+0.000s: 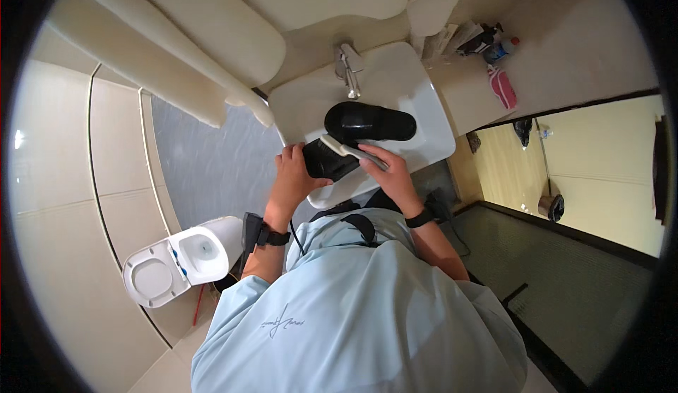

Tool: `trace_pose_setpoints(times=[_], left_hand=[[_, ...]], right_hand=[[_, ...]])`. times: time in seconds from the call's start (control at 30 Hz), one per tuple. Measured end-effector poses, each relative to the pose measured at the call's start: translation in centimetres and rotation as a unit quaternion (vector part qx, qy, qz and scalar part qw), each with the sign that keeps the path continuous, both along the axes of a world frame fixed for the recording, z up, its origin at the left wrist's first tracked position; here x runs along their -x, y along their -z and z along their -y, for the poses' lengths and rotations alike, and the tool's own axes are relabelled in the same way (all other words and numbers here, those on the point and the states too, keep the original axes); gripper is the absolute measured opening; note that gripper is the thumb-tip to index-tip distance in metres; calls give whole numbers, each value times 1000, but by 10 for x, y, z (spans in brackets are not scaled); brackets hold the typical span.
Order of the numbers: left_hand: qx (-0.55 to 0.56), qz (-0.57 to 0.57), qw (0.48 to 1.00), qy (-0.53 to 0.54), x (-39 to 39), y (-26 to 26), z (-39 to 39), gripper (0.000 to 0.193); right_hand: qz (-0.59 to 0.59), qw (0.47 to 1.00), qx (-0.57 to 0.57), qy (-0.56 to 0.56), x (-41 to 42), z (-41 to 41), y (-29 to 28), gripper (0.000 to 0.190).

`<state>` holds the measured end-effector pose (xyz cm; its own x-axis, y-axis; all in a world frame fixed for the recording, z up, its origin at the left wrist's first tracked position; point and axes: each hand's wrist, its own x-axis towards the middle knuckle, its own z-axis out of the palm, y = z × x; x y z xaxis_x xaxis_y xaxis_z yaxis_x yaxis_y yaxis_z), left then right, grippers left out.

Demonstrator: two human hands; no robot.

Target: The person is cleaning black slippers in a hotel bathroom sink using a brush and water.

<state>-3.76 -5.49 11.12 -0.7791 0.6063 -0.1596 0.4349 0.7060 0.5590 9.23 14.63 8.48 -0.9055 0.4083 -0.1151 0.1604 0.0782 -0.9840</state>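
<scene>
My left hand [298,173] grips one end of a black slide sandal [335,166] at the front left of the white washbasin [434,149]. In my right hand [389,170] is the grey handle of a scrub brush [335,145]. The brush's pale head rests against that sandal, though its bristles are mostly hidden. Behind it, a second black slide sandal [371,121] lies in the basin, below the chrome faucet [347,70].
A white toilet [204,255] with its lid raised stands at the left. On the counter [455,96] to the right lie a pink-and-white pouch [501,87] and a plastic bottle [498,51]. A doorway with a waste bin [551,207] beyond it is at the right.
</scene>
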Motion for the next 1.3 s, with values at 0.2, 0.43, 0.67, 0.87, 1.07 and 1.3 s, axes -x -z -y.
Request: trace_pose_setpoints(times=[0.2, 0.43, 0.67, 0.87, 1.07, 1.3], left_hand=[[20, 43, 999, 10, -9, 13, 25, 111], [-49, 59, 996, -42, -21, 23, 32, 105], [-76, 69, 986, -129, -22, 40, 24, 91], [-114, 117, 973, -162, -14, 34, 18, 78], [-98, 175, 964, -174, -7, 27, 13, 71], [-88, 171, 961, -196, -6, 39, 13, 74]], right_hand=[[8, 994, -104, -28, 9, 21, 3, 32], [23, 996, -79, 14, 15, 10, -3, 31], [46, 983, -175, -19, 17, 6, 4, 31], [38, 996, -70, -36, 7, -6, 0, 32], [10, 992, -99, -73, 7, -12, 16, 33], [-41, 994, -51, -91, 7, -43, 35, 33]])
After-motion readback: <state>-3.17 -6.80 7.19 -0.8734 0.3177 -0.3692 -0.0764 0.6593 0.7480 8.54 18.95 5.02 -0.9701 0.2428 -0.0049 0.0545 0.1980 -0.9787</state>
